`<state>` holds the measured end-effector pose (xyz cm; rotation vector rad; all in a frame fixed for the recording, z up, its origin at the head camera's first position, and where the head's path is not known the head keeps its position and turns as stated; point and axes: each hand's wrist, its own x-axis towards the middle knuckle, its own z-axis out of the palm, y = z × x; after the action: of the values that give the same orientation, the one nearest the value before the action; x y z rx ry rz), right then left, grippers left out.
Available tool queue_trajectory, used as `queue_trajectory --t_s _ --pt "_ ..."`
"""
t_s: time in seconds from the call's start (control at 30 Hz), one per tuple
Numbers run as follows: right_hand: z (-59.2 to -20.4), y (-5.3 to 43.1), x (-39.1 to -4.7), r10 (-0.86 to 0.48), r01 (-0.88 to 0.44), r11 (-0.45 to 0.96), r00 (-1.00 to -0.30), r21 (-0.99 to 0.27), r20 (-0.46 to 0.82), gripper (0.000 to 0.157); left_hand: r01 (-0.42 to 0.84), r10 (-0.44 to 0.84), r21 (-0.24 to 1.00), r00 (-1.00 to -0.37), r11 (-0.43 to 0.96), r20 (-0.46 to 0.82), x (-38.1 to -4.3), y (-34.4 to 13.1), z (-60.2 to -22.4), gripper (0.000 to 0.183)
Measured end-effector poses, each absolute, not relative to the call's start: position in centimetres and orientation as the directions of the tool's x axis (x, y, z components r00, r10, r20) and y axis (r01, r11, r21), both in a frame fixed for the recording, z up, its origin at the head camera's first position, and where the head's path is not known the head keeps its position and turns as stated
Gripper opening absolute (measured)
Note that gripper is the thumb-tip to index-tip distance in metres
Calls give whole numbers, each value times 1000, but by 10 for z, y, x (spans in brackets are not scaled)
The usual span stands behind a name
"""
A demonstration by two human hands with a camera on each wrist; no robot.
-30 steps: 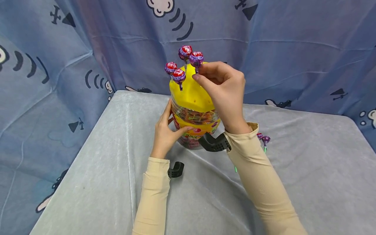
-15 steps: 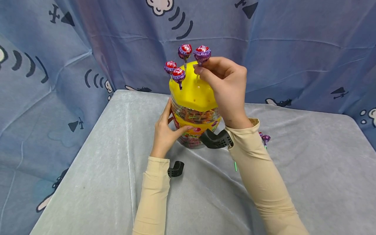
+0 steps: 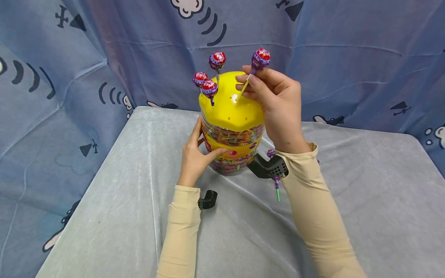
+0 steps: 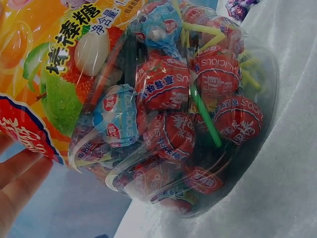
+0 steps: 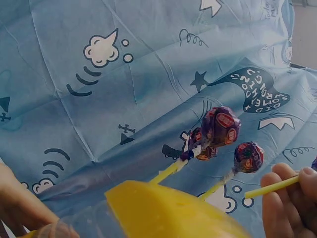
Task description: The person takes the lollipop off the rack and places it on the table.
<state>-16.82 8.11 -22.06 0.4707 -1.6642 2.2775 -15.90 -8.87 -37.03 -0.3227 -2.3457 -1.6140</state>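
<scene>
A clear candy jar (image 3: pixel 233 152) with a yellow lid (image 3: pixel 227 116) and a fruit-printed label stands on the cloth. My left hand (image 3: pixel 194 158) grips its side, thumb across the front. Above the lid's right side, my right hand (image 3: pixel 279 104) pinches a purple-and-red wrapped lollipop (image 3: pixel 260 59) by its yellow stick, head up and tilted right. In the right wrist view the stick's bare lower end (image 5: pixel 250 194) is apart from the lid. Three similar lollipops (image 3: pixel 210 88) stand upright at the lid's left and back, and small holes show in its front.
On the grey cloth (image 3: pixel 121 216), right of the jar, lie purple-wrapped lollipops (image 3: pixel 276 182), partly hidden by my right wrist strap (image 3: pixel 267 166). A blue printed curtain (image 3: pixel 243 27) hangs behind. Through the jar's wall in the left wrist view, several red and blue wrapped lollipops (image 4: pixel 163 82) show.
My right hand has raised the lollipop from close over the lid and moved it right, tilting it so that its yellow stick shows. The left hand keeps its grip on the jar.
</scene>
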Motion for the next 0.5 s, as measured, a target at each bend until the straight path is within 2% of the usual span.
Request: queue_trajectory --t_s 0.2,0.5 --pt "-230 90 -164 19 -417 -338 -899 -844 437 23 341 37 875 -936 343 350 -159 -89 -371 99" --pt "-238 99 -157 -26 -365 -435 -909 -823 417 18 349 42 878 -934 326 356 -159 -89 -372 100"
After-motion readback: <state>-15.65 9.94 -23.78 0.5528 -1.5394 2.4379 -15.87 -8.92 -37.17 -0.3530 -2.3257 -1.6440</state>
